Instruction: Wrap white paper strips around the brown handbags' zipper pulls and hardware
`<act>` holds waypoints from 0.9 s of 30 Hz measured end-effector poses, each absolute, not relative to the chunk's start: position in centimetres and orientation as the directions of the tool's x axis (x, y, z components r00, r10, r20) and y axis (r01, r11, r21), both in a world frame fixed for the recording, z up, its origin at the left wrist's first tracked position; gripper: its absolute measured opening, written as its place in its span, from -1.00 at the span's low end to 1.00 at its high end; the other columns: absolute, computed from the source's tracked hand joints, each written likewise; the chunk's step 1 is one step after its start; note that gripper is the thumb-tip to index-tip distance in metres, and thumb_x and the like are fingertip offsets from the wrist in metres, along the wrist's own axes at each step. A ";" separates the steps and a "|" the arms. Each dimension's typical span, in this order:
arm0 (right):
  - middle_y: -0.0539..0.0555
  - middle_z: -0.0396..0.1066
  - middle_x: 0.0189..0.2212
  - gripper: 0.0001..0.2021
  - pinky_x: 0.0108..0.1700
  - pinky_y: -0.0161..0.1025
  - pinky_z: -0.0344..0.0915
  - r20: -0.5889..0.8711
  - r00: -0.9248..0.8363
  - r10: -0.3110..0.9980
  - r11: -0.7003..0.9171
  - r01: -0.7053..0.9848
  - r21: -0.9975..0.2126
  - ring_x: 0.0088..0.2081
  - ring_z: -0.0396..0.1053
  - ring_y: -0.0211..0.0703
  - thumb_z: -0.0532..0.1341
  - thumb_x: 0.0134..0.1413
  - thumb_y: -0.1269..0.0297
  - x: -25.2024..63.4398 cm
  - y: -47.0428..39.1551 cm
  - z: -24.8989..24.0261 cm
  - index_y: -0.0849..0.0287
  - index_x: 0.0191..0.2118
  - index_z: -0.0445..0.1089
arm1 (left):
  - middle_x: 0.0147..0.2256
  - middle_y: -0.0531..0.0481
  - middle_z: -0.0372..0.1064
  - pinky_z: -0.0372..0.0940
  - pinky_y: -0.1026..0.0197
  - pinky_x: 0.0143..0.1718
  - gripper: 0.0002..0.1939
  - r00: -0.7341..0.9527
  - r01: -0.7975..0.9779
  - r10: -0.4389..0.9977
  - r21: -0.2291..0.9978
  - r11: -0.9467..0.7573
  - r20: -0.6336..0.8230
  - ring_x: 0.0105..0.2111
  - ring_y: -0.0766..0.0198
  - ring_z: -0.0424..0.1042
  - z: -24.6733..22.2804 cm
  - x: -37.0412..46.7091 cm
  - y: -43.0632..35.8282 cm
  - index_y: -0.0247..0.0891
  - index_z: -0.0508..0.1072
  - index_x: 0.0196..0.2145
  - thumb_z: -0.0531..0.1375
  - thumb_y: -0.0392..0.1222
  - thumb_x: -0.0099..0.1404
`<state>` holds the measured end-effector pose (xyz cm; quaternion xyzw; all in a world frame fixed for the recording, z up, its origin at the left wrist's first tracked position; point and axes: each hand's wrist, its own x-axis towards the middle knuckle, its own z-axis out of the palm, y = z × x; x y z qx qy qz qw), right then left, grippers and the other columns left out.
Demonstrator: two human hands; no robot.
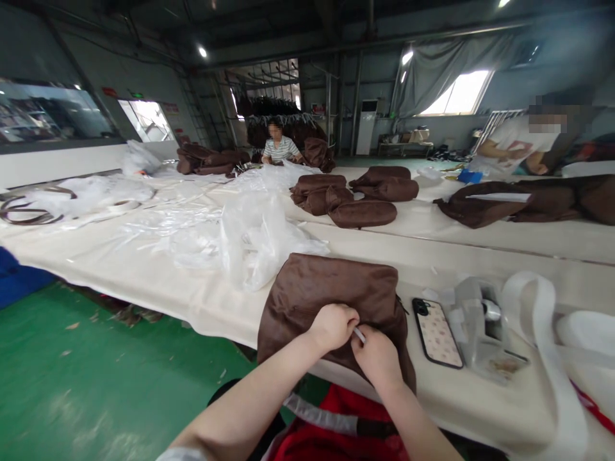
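Observation:
A brown leather-look bag [331, 282] lies at the table's front edge, its lower part hanging toward my lap. Over its middle, my left hand [335, 328] is closed with the fingertips pinched together. My right hand [377, 355] is closed just beside it, gripping a small white strip [359, 334] that sticks out between the two hands. Whether the left fingers hold the strip too is hidden. Below the bag, a strap wrapped in white material [321, 415] hangs across my red clothing.
Right of the bag lie a phone [438, 333], a grey tape dispenser [480, 314] and a curling white band [542, 333]. Crumpled clear plastic [259, 237] sits behind left. More brown bags [362, 211] lie farther back. Two people are at the far side of the tables.

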<state>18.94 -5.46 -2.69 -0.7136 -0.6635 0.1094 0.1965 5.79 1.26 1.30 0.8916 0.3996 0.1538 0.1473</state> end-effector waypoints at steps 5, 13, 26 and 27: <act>0.11 0.52 -0.34 -0.79 -0.26 -0.24 0.21 0.177 -0.054 0.983 0.126 0.896 -0.427 -0.30 0.46 -0.08 0.07 0.21 0.31 21.5 -5.5 -4.0 0.12 -0.28 0.46 | -0.34 -0.11 0.44 0.35 0.19 -0.29 -0.90 0.703 0.679 0.706 0.213 -0.703 0.087 -0.34 0.14 0.46 1.6 7.3 2.7 -0.27 0.51 -0.35 0.22 -0.20 0.21; 0.09 0.45 -0.33 -0.86 -0.23 -0.22 0.24 0.209 -0.039 0.977 0.132 0.882 -0.453 -0.30 0.43 -0.08 0.14 0.15 0.27 22.1 -5.6 -3.0 0.11 -0.28 0.45 | -0.34 -0.27 0.42 0.36 0.07 -0.38 -0.86 0.831 0.553 0.555 -0.039 -0.832 -0.033 -0.36 0.00 0.46 2.1 8.8 2.6 -0.48 0.48 -0.32 0.12 -0.42 0.21; 0.13 0.51 -0.37 -0.74 -0.36 -0.21 0.31 0.180 -0.013 0.984 0.098 0.878 -0.469 -0.33 0.51 -0.04 0.00 0.20 0.29 23.7 -2.7 -8.8 0.07 -0.39 0.41 | -0.36 -0.11 0.39 0.33 0.17 -0.45 -0.79 0.861 0.506 0.488 -0.149 -0.849 0.147 -0.42 0.18 0.39 -0.6 8.0 2.3 -0.36 0.44 -0.33 0.14 -0.14 0.21; 0.13 0.51 -0.41 -0.73 -0.36 -0.21 0.31 0.144 -0.027 0.989 0.096 0.863 -0.496 -0.34 0.51 -0.03 0.00 0.20 0.27 24.2 -2.0 -9.4 0.07 -0.42 0.40 | -0.38 -0.09 0.39 0.33 0.18 -0.42 -0.78 0.852 0.513 0.489 -0.118 -0.850 0.188 -0.43 0.21 0.38 -1.1 7.9 2.5 -0.34 0.44 -0.35 0.14 -0.10 0.20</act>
